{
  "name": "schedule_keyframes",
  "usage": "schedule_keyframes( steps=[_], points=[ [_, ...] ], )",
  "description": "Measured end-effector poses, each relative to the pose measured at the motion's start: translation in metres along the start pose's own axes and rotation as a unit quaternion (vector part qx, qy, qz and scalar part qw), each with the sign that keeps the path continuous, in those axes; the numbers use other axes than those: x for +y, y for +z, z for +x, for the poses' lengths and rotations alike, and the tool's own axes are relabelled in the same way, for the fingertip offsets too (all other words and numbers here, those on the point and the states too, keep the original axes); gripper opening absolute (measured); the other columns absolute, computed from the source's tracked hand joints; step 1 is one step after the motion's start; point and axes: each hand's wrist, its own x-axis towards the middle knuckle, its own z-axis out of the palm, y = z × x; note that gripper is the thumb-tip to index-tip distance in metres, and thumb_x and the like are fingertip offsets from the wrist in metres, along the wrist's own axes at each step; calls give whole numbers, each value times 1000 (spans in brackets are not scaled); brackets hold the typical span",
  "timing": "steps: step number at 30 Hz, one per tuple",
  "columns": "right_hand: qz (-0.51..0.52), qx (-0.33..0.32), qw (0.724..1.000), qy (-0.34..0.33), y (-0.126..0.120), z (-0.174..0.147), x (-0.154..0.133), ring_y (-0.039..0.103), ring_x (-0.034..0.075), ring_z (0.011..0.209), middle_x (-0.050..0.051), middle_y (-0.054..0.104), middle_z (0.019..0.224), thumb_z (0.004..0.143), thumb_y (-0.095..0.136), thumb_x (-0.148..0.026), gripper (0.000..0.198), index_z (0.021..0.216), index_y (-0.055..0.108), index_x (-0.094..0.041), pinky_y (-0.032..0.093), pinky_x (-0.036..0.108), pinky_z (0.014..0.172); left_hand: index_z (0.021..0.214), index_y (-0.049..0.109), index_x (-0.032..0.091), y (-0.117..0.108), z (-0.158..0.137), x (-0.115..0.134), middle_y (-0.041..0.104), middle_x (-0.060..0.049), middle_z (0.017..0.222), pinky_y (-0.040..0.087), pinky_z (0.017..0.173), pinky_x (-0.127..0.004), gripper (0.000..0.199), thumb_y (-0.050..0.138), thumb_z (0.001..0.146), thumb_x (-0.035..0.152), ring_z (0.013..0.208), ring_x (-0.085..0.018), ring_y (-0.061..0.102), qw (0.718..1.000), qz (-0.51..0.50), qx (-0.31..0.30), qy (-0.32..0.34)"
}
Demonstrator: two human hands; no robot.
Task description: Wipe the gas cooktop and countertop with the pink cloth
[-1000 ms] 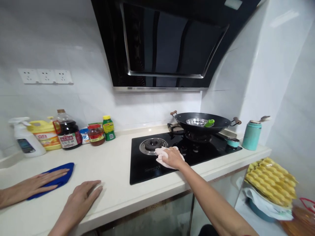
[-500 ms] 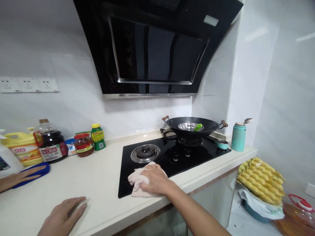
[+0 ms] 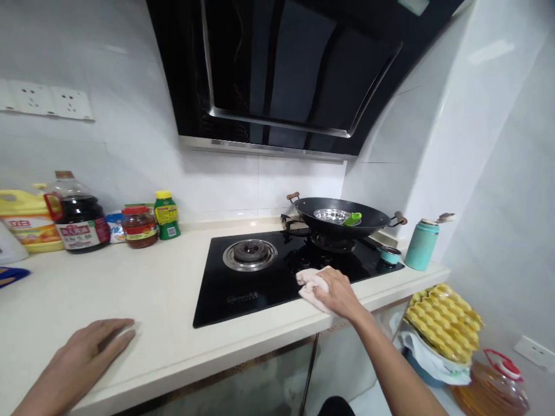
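My right hand (image 3: pixel 340 293) is closed on a pale pink cloth (image 3: pixel 313 287), pressed on the front edge of the black glass cooktop (image 3: pixel 260 283) near the knobs. My left hand (image 3: pixel 93 352) rests on the white countertop (image 3: pixel 165 335), fingers stretched out and thumb apart, holding nothing. A round burner (image 3: pixel 250 254) lies bare on the cooktop's left side. Over the right burner stands a black wok (image 3: pixel 368 216) with wooden handles, holding a perforated metal strainer (image 3: pixel 332 216) with a green handle (image 3: pixel 352 219).
Along the wall at left stand a green bottle (image 3: pixel 166 215), a red-lidded jar (image 3: pixel 139 227), a dark sauce jug (image 3: pixel 80 216) and a yellow jug (image 3: pixel 32 225). Another person's fingertips touch a blue cloth (image 3: pixel 17 274). At right: a teal flask (image 3: pixel 422 245), its cup (image 3: pixel 390 255), egg trays (image 3: pixel 446 320), an oil jug (image 3: pixel 489 387).
My right hand has slid the cloth to the right along the cooktop's front, toward the knobs. My left hand stays on the counter. The other person's hand is mostly out of view, and the view has shifted.
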Motion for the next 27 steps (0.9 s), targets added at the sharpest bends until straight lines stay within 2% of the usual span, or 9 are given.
schedule_keyframes(
  steps=[4,7,12,16,21,24,27],
  points=[
    [-62,27,994,90,-8,1,57,54,29,122,11,61,132,91,50,-51,49,131,62,-24,36,42,104,107,75,32,3,-1,-2,75,0,122,46,107,-38,55,38,85,66,119,-27,63,1000,6,-3,-6],
    [-99,28,985,141,-16,1,92,53,31,124,11,61,131,92,48,-59,54,134,60,-27,37,45,105,109,75,31,4,-1,-3,74,-1,124,45,108,-38,57,37,86,67,120,-27,62,1000,7,-2,-10],
    [-156,47,959,233,-26,-5,121,56,36,117,17,61,120,95,38,-63,60,131,61,-22,43,50,95,110,74,30,7,-2,-4,74,-1,123,46,107,-37,56,37,87,66,121,-27,62,1000,10,6,-1],
    [-187,63,948,251,-25,-17,116,58,35,110,18,61,110,96,38,-59,57,126,62,-17,45,49,88,110,74,29,8,-3,-5,74,0,123,45,107,-37,54,39,88,64,120,-27,62,1000,8,8,8],
    [-195,59,961,187,-22,-31,93,59,30,106,13,61,106,97,41,-54,53,133,57,-19,44,41,84,116,72,25,10,-2,-4,72,-2,126,43,106,-37,54,41,91,62,121,-27,60,1000,12,3,13],
    [-185,56,973,126,-15,-33,68,59,28,102,11,61,103,98,41,-51,52,136,55,-18,42,38,83,117,71,21,9,-3,1,71,-6,127,42,106,-38,55,40,92,59,121,-28,59,1000,14,-1,21],
    [-171,55,981,67,1,-32,27,57,26,98,10,60,102,97,43,-50,49,130,58,-18,40,37,84,118,70,18,5,-6,9,70,-9,128,42,104,-39,56,39,93,57,121,-29,58,1000,14,-8,19]
  ],
)
